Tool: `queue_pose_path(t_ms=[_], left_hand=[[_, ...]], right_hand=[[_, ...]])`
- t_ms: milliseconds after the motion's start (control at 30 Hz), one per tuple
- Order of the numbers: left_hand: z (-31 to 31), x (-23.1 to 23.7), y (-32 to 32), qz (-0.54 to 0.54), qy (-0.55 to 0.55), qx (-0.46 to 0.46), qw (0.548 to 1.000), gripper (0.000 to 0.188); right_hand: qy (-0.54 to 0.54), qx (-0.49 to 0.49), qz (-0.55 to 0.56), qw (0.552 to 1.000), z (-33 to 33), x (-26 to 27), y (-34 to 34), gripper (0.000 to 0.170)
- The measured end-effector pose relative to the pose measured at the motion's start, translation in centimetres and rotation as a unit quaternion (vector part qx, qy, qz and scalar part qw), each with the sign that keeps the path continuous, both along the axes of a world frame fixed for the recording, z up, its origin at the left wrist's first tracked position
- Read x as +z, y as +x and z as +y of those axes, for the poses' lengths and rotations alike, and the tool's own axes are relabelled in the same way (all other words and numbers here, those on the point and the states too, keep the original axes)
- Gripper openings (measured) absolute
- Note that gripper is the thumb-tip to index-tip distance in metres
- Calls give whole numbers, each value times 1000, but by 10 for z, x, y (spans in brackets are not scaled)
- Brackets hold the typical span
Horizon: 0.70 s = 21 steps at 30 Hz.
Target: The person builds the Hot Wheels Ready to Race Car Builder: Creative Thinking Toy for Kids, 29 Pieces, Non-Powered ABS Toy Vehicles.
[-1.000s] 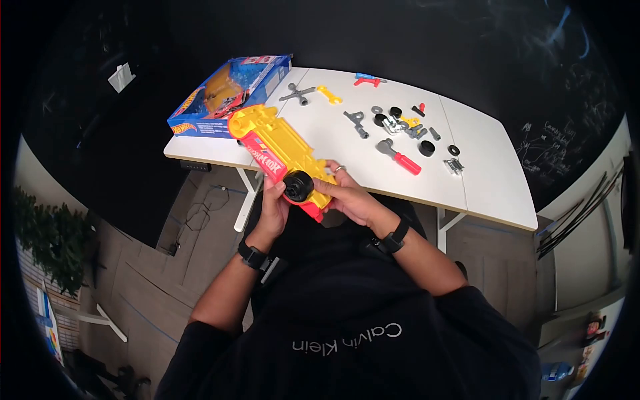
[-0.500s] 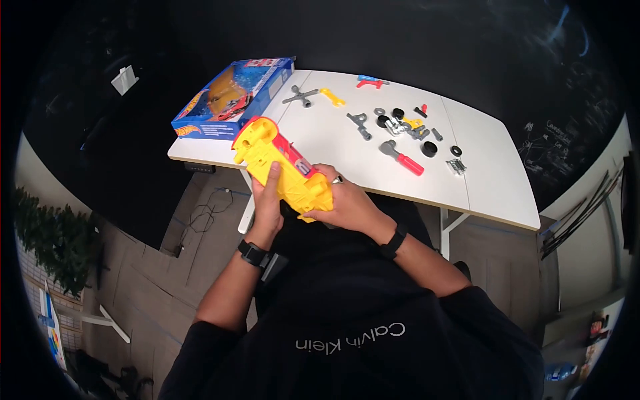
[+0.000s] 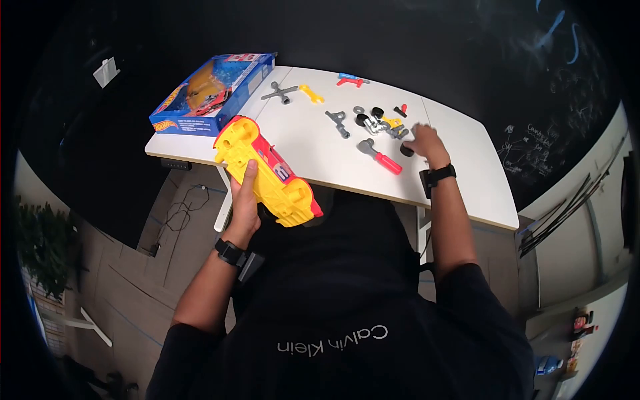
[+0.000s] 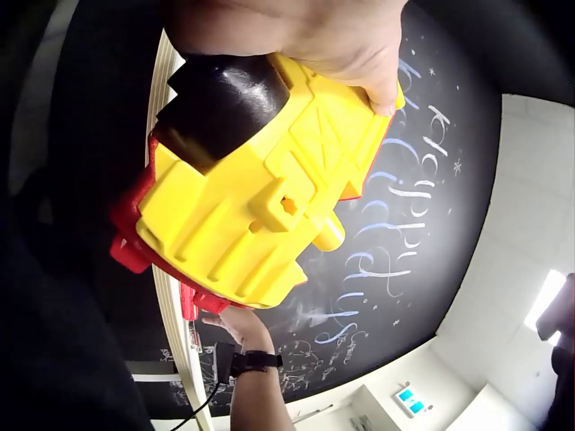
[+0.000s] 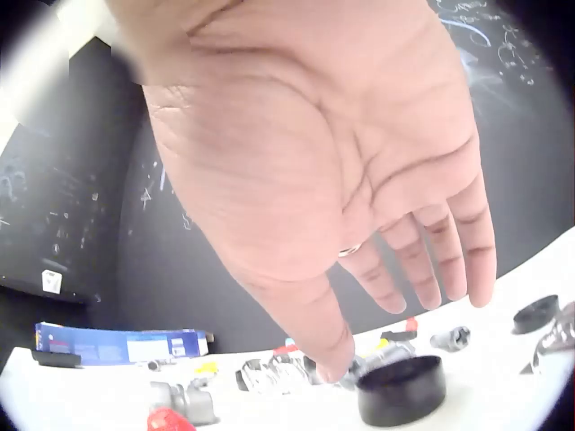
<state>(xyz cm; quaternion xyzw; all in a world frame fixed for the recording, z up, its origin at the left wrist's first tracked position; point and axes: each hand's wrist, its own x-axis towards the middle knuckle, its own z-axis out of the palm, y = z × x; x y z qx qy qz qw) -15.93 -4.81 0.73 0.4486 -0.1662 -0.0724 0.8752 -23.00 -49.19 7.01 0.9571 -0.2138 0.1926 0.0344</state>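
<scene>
Clearly, gripped car [image 3: 275, 187], Hot Wheels box [image 3: 215, 100], Calvin Klein shirt [image 3: 333, 293]

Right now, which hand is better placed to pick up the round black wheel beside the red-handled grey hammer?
Probably the right hand: it is open, empty and close to the round black wheel. The left hand is farther away and holds the yellow-and-red plastic toy car.

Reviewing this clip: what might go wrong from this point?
Only the left hand holds the toy car, mostly beyond the table's near edge in the head view; if that grip slips, it could drop off the table.

The right hand is open, its thumb close to the black wheel; a clumsy grab might knock it away or scatter the silver part and other loose pieces nearby.
</scene>
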Motion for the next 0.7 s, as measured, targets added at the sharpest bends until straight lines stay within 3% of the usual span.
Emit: queue_pose_path(t_ms=[67,200,267,300,333,400,533,600,700], left_hand=[[-2,-4,1,9,-5,-5,1000,51],[-1,1,-5,22,-6,-43,999,49],[-3,-3,-5,38,1,-35,999,47],[-3,-2,-6,41,2,-41,998,47],[-4,-3,-6,43,3,-48,998,47],[-7,-7,-4,15,24,-44,999,50],[-8,-4,-6,29,8,-69,997,49],[-6,0,-7,33,4,-75,997,49],[-4,8,-10,23,6,-97,995,51]], right_hand=[[91,-37,116,988,-15,-15,4,43],[137,-57,150,977,-9,-20,5,46],[143,-58,112,982,-9,-21,5,44],[93,14,66,993,-13,-29,7,49],[96,22,69,993,5,-20,8,49],[174,156,-6,972,76,32,-7,52],[345,466,-20,815,195,63,-36,56],[350,473,34,808,231,70,-49,53],[290,457,29,841,255,59,-53,49]])
